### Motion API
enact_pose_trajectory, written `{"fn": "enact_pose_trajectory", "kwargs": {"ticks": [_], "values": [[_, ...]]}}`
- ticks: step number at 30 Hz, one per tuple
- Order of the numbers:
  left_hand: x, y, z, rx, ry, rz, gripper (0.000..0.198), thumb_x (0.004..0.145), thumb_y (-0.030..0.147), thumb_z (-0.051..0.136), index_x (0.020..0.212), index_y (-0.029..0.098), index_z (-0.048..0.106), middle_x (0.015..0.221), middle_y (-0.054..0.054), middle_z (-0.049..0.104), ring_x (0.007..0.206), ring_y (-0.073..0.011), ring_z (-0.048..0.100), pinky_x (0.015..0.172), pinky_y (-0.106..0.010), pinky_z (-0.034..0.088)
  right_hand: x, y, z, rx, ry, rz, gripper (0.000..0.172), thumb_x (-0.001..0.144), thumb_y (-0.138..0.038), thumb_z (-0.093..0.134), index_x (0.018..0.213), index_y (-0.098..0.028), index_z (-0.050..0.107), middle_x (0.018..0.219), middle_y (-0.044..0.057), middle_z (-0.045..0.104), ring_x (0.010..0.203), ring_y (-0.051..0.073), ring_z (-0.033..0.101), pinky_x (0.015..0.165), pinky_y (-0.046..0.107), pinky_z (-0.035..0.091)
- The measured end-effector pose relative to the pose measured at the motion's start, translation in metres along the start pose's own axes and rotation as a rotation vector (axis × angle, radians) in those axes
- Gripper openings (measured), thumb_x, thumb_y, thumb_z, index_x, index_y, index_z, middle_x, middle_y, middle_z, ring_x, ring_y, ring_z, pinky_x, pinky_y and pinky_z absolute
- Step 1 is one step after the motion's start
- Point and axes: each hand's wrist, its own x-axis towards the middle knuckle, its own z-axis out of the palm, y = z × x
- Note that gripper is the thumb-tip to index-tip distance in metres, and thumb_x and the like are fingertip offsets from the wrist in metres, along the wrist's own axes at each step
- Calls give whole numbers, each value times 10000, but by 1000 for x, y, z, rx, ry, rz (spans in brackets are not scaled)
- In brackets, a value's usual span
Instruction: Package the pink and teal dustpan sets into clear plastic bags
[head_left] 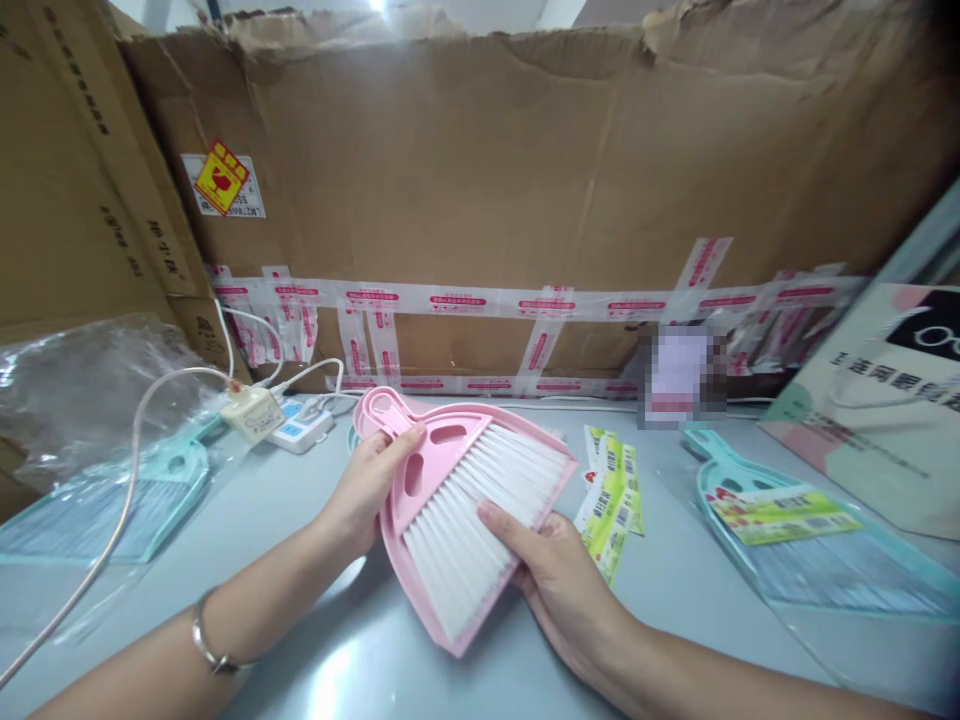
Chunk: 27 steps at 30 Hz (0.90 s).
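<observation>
A pink dustpan (442, 632) with a matching hand brush (491, 490) nested in it is held up in front of me, tilted, bristles facing me. My left hand (373, 485) grips the pair near the handle end, thumb on the pink brush body. At the wide end, my right hand (551, 570) pinches the edge, with its thumb on the white bristles and its fingers behind the pan. Just right of the set, several green-and-yellow printed labels (611, 500) lie on the table.
Turquoise dustpan sets lie in clear plastic at the left (150, 500) and right (810, 530). A power strip (300, 425) with a plug and white cables stands back left. A large taped cardboard box (465, 180) walls off the back. A printed box (862, 420) stands at right.
</observation>
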Motion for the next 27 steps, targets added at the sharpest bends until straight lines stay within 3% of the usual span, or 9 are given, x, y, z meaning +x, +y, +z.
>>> {"fn": "enact_pose_trajectory", "kwargs": {"ticks": [5,8,11,13,15,16,18,21,27], "values": [[-1,7,-1,41,-9,-131,309,716,298,681,970,137,607,872,-101,709,737,-213,677,644,-285,550,5,-9,-3,-51,-63,-40,424,586,-360,790,932,-148,669,904,69,717,832,202,658,781,322,517],[-1,8,-3,24,31,-71,276,719,270,680,951,143,600,848,-92,711,710,-202,677,627,-270,553,12,-18,-3,-131,-162,-50,431,616,-391,764,964,-164,650,924,60,710,828,182,653,775,303,513],[-1,10,-7,-32,65,23,232,743,225,648,951,139,595,816,-89,711,680,-196,676,624,-280,558,25,-49,-13,-328,-193,-99,476,671,-560,650,950,-175,633,891,69,700,765,179,647,679,299,516],[1,12,-11,-57,105,71,219,750,206,633,951,129,597,797,-90,710,662,-196,675,610,-284,560,34,-83,-30,-565,-185,-173,514,665,-640,588,900,-184,620,836,68,686,737,190,636,640,312,506],[3,15,-17,-68,145,98,217,742,201,636,941,121,602,783,-90,708,649,-197,673,589,-283,559,42,-120,-54,-980,-124,-288,438,625,-574,662,835,-194,608,795,40,662,763,181,611,665,291,473],[5,16,-19,-69,157,108,221,735,203,642,936,119,604,778,-89,707,644,-197,672,581,-280,557,44,-135,-66,-1212,-76,-282,416,601,-558,682,776,-189,605,756,35,647,747,183,593,647,286,449],[8,16,-23,-57,163,116,241,719,215,658,935,121,608,775,-85,705,639,-196,670,571,-276,553,47,-154,-89,-1548,48,-134,407,539,-537,712,701,-184,589,730,40,634,723,203,573,603,292,411],[10,14,-27,-30,169,110,295,695,243,685,957,132,609,785,-80,705,641,-198,668,550,-270,545,50,-153,-106,-1807,92,64,428,454,-501,747,684,-190,562,729,40,626,702,222,562,562,292,374],[8,10,-25,24,160,109,288,700,278,686,944,144,611,787,-67,704,655,-190,663,573,-266,540,60,-126,-105,-1892,-11,128,341,449,-355,758,621,-200,508,690,6,585,664,191,530,544,272,335]]}}
